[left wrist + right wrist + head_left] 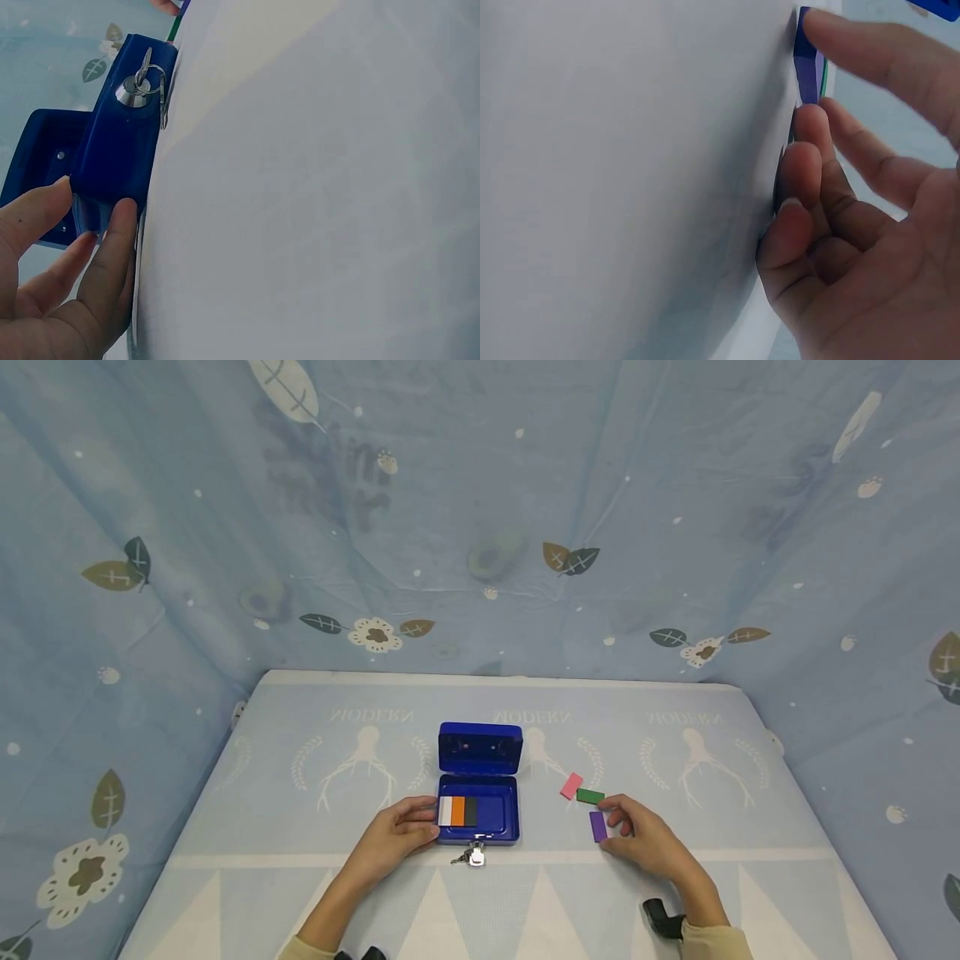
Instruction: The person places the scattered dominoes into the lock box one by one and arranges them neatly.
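Note:
A small blue cash box [498, 842] stands on the table with its lid [480, 748] raised. White [446, 811], orange [458, 811] and dark green [471, 812] blocks lie side by side in its left part. A key on a ring hangs from the lock [133, 91] on the front. My left hand [397, 837] rests its fingertips and thumb against the box's left side. Over to the right, my right hand [648, 837] pinches a purple block [597, 827] on the table, thumb at its near end, fingertips by the far end.
A green block [590, 796] lies just beyond the purple one, with a pink block [572, 786] touching its left end. Black wrist gear [662, 918] shows under the right forearm. Patterned blue cloth [480, 527] rises behind the table [300, 843].

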### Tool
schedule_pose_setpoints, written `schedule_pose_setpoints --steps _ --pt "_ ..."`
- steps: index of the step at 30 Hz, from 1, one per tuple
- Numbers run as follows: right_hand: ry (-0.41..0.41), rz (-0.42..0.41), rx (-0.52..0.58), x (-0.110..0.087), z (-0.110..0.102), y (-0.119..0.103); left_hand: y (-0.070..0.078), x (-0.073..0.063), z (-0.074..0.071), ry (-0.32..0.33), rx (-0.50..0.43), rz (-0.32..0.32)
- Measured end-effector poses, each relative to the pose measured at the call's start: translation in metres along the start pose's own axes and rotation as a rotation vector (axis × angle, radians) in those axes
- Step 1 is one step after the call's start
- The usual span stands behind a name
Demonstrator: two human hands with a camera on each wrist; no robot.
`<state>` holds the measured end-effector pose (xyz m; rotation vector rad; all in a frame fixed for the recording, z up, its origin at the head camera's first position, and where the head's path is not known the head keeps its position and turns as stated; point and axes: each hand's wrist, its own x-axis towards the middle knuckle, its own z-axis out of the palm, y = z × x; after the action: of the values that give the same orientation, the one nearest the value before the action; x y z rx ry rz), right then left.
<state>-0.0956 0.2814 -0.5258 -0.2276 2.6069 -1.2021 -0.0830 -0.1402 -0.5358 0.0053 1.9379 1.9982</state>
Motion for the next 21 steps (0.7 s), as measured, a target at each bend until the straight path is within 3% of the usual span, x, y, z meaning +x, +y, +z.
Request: schedule_pose_setpoints --steps 11,21 --pt "-0.025 -0.067 -0.015 -0.0007 -0.0016 -0.0011 0.0027 -0.0014 0.0006 0.004 0.002 -0.006" --pt "-0.013 -0.054 -0.048 0.0001 0.0000 0.0000 0.0019 -0.0008 0.0005 0.005 0.009 -0.009"
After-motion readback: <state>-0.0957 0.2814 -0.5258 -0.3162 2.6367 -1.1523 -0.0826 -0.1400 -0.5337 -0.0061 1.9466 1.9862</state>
